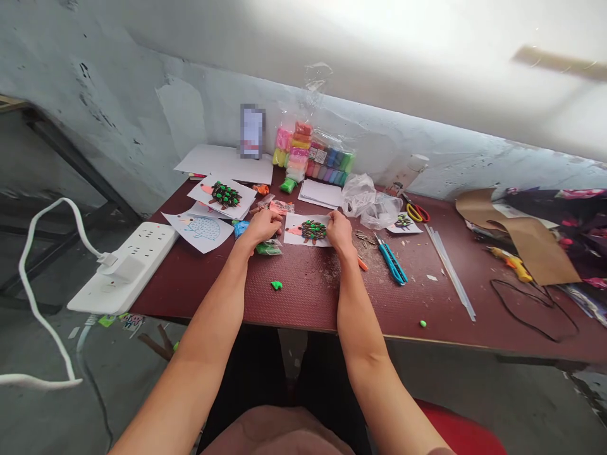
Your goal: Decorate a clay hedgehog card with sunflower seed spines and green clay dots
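A white card (293, 239) lies in the middle of the table, bearing a hedgehog picture with a pink face and a back of dark seed-like pieces and green dabs. My right hand (340, 230) is closed on the card's right edge. Just beyond the card's left edge is my left hand (264, 225), its fingers curled together above small clay packets; what they hold, if anything, is hidden. Partly under that hand sit a blue packet (241, 228) and a green packet (269, 248). A green clay lump (276, 285) rests nearer the front edge.
At left are another hedgehog card (226, 194), a hedgehog drawing (202, 231) and a power strip (147, 253). Coloured clay packs (327, 161) stand behind. To the right lie a utility knife (392, 264), scissors (416, 210), glue sticks (450, 272) and a glue gun (515, 264) with its cord.
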{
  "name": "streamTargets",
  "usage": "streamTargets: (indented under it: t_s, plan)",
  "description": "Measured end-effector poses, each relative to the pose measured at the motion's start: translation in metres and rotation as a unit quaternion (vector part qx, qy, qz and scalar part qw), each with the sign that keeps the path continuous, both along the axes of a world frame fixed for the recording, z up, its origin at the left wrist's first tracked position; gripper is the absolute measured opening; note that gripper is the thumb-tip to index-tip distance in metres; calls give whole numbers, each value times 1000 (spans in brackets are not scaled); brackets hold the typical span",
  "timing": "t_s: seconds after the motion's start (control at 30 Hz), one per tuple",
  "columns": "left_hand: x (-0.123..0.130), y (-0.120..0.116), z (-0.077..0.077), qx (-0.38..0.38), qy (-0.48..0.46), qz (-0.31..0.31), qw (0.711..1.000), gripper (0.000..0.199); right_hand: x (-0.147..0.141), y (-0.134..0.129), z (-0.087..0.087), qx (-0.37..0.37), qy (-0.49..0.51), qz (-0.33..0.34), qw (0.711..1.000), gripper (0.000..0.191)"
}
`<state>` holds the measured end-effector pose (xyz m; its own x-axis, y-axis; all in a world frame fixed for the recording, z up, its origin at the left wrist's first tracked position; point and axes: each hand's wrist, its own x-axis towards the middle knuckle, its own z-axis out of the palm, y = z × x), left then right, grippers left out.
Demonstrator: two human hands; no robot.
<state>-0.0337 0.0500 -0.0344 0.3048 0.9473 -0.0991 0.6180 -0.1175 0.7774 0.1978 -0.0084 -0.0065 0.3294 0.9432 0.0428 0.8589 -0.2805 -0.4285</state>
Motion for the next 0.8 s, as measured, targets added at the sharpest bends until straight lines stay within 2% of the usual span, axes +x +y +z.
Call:
streamTargets:
  t_s: [0.23, 0.4, 0.8]
  plan:
    - [-1, -1, 1, -2, 1, -15, 1000, 31, -4, -1, 2, -2, 20, 10, 1000, 40]
    - [-1, 0, 0, -9, -4, -18, 1000, 34, -3, 0, 1, 2, 28, 7, 1000, 39]
    - [0, 0, -1, -20, -15, -19, 999, 29, 11, 9, -18, 44, 101, 12, 994, 29]
